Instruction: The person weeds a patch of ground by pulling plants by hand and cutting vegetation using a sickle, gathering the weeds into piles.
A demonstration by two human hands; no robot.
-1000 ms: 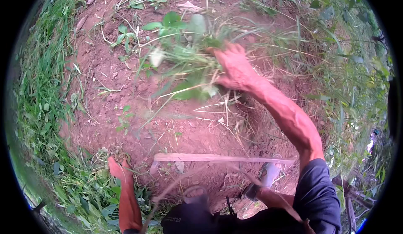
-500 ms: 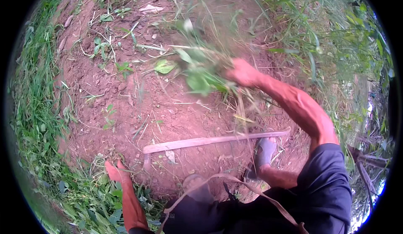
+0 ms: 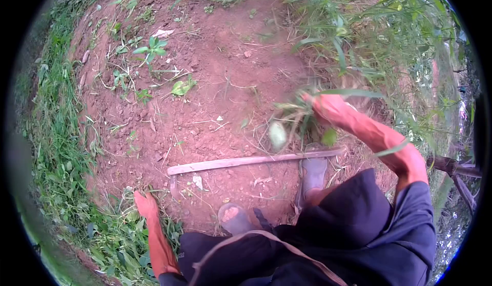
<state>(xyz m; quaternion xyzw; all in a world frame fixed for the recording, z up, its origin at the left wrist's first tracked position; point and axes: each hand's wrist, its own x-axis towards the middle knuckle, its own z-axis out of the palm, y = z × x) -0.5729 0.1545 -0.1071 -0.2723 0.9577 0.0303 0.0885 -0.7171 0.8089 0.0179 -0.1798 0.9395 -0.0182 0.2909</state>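
On the right, my right hand (image 3: 328, 110) is closed around a bunch of pulled weeds (image 3: 294, 112), whose blades and leaves stick out around the fist. At the lower left, my left hand (image 3: 147, 204) is against green weeds (image 3: 123, 219); its fingers point into stems, and whether it grips any is unclear. Between the hands, a long-handled wooden tool (image 3: 251, 160) lies across the soil in front of my feet, its short bent end at the left.
Reddish soil (image 3: 220, 101) spreads ahead with small plants, one a leafy seedling (image 3: 151, 50). Tall grass (image 3: 353, 29) grows at the upper right and more grass (image 3: 61, 122) along the left. My sandalled foot (image 3: 312, 175) is beside the handle. A strap (image 3: 271, 236) hangs below.
My right hand has moved right and nearer my body with the weeds, and the soil where they were is now exposed. My left hand has stayed at nearly the same place.
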